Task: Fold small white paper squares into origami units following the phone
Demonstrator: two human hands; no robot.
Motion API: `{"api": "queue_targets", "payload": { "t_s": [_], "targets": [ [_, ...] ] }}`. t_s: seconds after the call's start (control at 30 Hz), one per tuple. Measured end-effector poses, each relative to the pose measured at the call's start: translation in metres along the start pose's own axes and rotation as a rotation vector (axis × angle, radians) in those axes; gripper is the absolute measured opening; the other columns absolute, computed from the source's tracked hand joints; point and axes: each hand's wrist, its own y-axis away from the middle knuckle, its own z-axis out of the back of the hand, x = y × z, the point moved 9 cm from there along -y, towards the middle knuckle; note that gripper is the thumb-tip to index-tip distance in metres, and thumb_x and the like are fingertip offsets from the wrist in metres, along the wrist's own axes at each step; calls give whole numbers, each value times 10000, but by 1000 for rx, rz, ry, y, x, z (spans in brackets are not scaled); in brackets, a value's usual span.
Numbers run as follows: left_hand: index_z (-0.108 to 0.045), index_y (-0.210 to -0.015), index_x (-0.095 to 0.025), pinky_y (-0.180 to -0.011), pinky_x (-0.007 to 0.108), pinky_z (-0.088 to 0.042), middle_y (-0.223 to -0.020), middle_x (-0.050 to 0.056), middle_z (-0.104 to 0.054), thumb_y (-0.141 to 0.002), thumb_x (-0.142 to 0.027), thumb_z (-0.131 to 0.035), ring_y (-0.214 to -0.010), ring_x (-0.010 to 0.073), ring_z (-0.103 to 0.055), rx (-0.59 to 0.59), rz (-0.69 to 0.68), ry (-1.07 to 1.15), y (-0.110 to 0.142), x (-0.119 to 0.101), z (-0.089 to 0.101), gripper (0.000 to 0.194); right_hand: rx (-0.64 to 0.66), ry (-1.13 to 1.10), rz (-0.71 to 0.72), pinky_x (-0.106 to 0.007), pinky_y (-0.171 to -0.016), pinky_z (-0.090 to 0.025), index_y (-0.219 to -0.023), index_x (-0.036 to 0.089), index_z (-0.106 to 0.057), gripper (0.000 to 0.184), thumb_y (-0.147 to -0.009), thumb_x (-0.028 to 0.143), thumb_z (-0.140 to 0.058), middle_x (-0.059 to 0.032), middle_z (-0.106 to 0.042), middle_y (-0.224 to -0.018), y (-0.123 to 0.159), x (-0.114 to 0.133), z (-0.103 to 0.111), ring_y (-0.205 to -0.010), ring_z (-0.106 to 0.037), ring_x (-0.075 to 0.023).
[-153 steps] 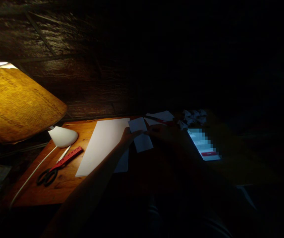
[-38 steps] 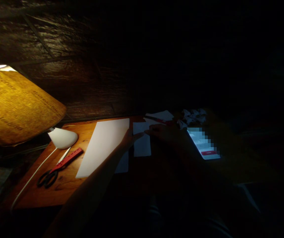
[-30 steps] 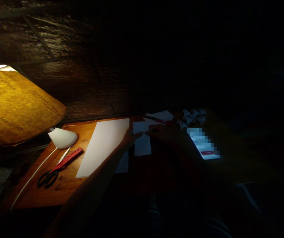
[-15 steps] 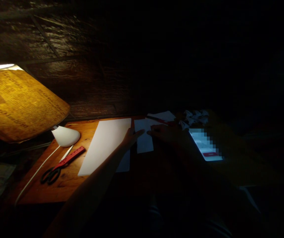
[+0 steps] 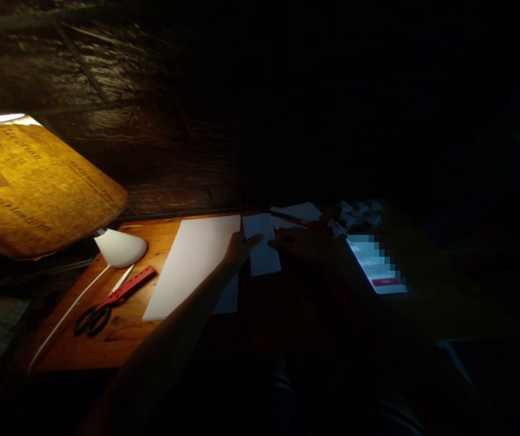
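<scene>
A small white sheet of paper (image 5: 261, 257) is between my two hands, a little above or on the table; the dark hides which. My left hand (image 5: 238, 247) grips it from the left, thumb lying over its face and the other fingers mostly hidden. At the right edge, my right hand (image 5: 293, 241) has its thumb and fingertips pinched on the paper. Deep shadow covers most of that hand. Beside my left forearm lies a larger stack of white paper (image 5: 191, 260), partly covered by the arm.
A lit lamp with a printed shade (image 5: 46, 188) and white base (image 5: 121, 248) stands left on the wooden table (image 5: 73, 351). Near it lie black-handled scissors (image 5: 94, 319) with a red perforated piece. More paper (image 5: 300, 211), folded paper pieces (image 5: 362, 213) and a glowing phone (image 5: 373, 263) are right.
The small sheet has turned slightly and shifted up and left at its top. My left thumb has moved a little up and left with it. My right hand stays nearly in place.
</scene>
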Motion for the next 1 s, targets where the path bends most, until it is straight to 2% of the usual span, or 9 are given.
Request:
{"api": "queue_targets", "payload": {
  "t_s": [0.27, 0.43, 0.53, 0.73, 0.83, 1.0],
  "targets": [
    [-734, -740, -119, -608, 290, -470, -703, 60, -706, -598, -485, -859, -640, 180, -624, -69, 0, 91, 0, -1, 6, 412, 22, 120, -13, -278, -667, -416, -677, 187, -601, 428, -846, 579, -626, -42, -671, -779, 6, 13, 5, -738, -602, -182],
    [-727, -737, -116, -616, 292, -470, -681, 57, -698, -591, -499, -862, -647, 188, -631, -99, -9, 117, 0, -3, 9, 432, 18, 161, 2, -290, -652, -398, -720, 196, -659, 361, -843, 535, -654, -44, -685, -783, 9, 17, 9, -723, -592, -187],
    [-728, -753, -111, -620, 289, -465, -682, 55, -702, -583, -499, -867, -640, 185, -630, -135, -3, 133, 1, -3, 11, 446, 24, 127, 9, -287, -650, -395, -701, 190, -651, 330, -837, 490, -661, -37, -669, -753, 7, 12, 6, -697, -576, -177],
    [-729, -740, -110, -632, 295, -479, -670, 57, -707, -570, -494, -876, -635, 188, -638, -127, 4, 169, 2, -4, 9, 445, 30, 37, 69, -279, -676, -398, -700, 178, -629, 388, -842, 539, -615, -26, -649, -758, -1, 3, -2, -714, -559, -163],
    [-726, -738, -112, -632, 299, -484, -673, 61, -709, -563, -497, -879, -641, 196, -650, -162, 7, 190, 2, -4, 12, 449, 31, 70, 57, -277, -682, -391, -738, 187, -657, 345, -840, 516, -626, -19, -662, -785, 1, 3, 0, -728, -570, -165],
    [-731, -777, -110, -663, 310, -507, -709, 66, -724, -542, -498, -892, -672, 207, -673, -199, 11, 234, 2, -5, 15, 482, 38, 2, 33, -281, -697, -416, -763, 182, -656, 255, -830, 427, -624, -29, -677, -809, 1, 2, -2, -767, -592, -183]
  ]
}}
